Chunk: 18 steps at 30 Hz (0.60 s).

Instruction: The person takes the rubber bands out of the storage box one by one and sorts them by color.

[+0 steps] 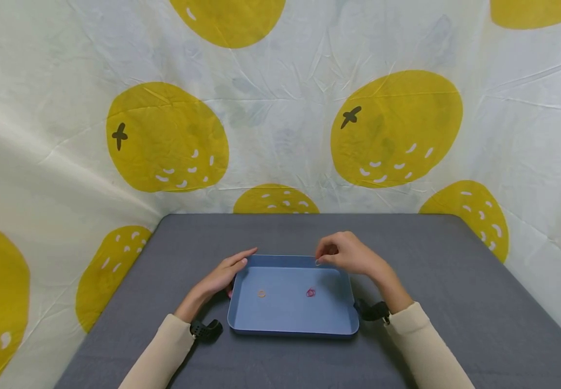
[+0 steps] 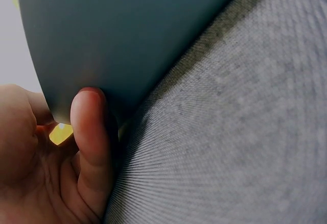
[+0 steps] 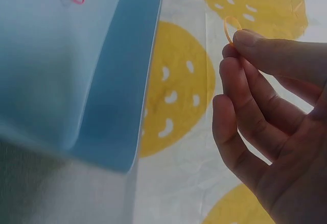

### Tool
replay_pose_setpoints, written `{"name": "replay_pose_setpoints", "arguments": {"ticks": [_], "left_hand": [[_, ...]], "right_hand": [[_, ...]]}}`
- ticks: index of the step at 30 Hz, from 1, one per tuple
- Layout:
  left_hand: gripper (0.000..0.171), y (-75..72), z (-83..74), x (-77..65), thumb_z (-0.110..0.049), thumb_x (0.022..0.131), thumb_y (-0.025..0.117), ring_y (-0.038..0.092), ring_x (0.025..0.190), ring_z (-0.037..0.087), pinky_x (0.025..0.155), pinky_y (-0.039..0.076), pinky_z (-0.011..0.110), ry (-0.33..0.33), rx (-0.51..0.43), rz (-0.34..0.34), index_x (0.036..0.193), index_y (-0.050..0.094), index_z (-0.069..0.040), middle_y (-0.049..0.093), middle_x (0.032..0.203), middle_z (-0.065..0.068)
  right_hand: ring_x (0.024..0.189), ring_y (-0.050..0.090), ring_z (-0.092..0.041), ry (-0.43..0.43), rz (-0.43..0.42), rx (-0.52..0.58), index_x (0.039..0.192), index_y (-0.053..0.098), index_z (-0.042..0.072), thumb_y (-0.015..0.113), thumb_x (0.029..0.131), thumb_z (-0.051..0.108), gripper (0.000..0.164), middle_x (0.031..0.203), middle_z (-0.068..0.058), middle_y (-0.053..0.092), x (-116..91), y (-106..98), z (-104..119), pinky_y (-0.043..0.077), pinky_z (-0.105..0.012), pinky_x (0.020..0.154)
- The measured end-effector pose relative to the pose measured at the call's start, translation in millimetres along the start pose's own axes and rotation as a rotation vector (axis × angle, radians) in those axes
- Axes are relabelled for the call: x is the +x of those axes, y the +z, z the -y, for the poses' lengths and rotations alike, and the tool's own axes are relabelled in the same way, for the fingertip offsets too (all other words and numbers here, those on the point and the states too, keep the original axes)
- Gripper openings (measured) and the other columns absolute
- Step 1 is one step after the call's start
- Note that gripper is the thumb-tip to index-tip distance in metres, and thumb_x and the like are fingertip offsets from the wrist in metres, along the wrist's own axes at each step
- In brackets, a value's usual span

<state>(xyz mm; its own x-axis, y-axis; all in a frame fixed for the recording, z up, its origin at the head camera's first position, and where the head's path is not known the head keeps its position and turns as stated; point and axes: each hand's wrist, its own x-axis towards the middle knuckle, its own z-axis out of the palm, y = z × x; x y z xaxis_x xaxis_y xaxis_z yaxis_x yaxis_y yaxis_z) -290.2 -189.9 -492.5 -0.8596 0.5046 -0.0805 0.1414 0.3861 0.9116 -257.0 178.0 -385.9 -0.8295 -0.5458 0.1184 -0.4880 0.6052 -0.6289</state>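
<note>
Right hand (image 1: 347, 253): grip pinches a thin band (image 3: 225, 28) near the tray's (image 1: 285, 319) far wall. Left hand (image 1: 219, 276): grip spread, touching the tray's far-left corner. Inside lie an orange band (image 1: 258, 294), left, and red bands (image 1: 311, 292), right.

Free room above low tray walls (image 1: 280, 261)

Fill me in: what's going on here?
A person's right hand pinches a yellowish loop near the far edge of a blue tray. The left hand holds the tray at its left side. Inside the tray, an orange loop and a reddish bundle lie apart, the bundle to the right.
</note>
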Motion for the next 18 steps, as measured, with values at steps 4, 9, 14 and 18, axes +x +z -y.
{"name": "replay_pose_setpoints", "arguments": {"ticks": [4,9,14,18], "left_hand": [[0.049,0.4,0.6,0.2,-0.033,0.114,0.038,0.054,0.049,0.017,0.044,0.050,0.032,0.003,0.003,0.001,0.162,0.037,-0.024,0.038,0.160,0.023],[0.049,0.3,0.3,0.7,-0.035,0.114,0.038,0.055,0.049,0.016,0.045,0.051,0.032,-0.005,0.004,-0.001,0.162,0.038,-0.026,0.038,0.160,0.021],[0.049,-0.4,-0.2,0.3,-0.036,0.114,0.038,0.057,0.051,0.019,0.046,0.052,0.032,-0.029,0.017,-0.005,0.162,0.037,-0.029,0.036,0.163,0.018],[0.048,-0.8,0.4,0.0,-0.037,0.113,0.039,0.064,0.072,0.022,0.047,0.052,0.035,-0.028,0.032,-0.017,0.161,0.038,-0.030,0.035,0.165,0.016]], "right_hand": [[0.080,0.074,-0.020,0.016,-0.014,-0.010,0.092,0.079,0.010,0.072,0.095,0.006,0.008,0.088,-0.003,0.078,-6.7,-7.3,-8.4,0.056,-0.025,0.070],[0.079,0.074,-0.020,0.038,-0.041,-0.025,0.092,0.079,0.009,0.071,0.095,0.004,0.010,0.088,-0.005,0.078,-15.1,-17.1,-19.3,0.055,-0.026,0.067],[0.077,0.072,-0.022,0.071,-0.065,-0.038,0.092,0.079,0.010,0.074,0.095,0.008,0.006,0.089,-0.008,0.078,-24.4,-25.6,-31.9,0.053,-0.026,0.065],[0.074,0.069,-0.015,0.102,-0.079,-0.039,0.092,0.078,0.011,0.074,0.095,0.010,0.006,0.091,-0.009,0.078,-33.5,-31.9,-42.6,0.053,-0.026,0.062]]}}
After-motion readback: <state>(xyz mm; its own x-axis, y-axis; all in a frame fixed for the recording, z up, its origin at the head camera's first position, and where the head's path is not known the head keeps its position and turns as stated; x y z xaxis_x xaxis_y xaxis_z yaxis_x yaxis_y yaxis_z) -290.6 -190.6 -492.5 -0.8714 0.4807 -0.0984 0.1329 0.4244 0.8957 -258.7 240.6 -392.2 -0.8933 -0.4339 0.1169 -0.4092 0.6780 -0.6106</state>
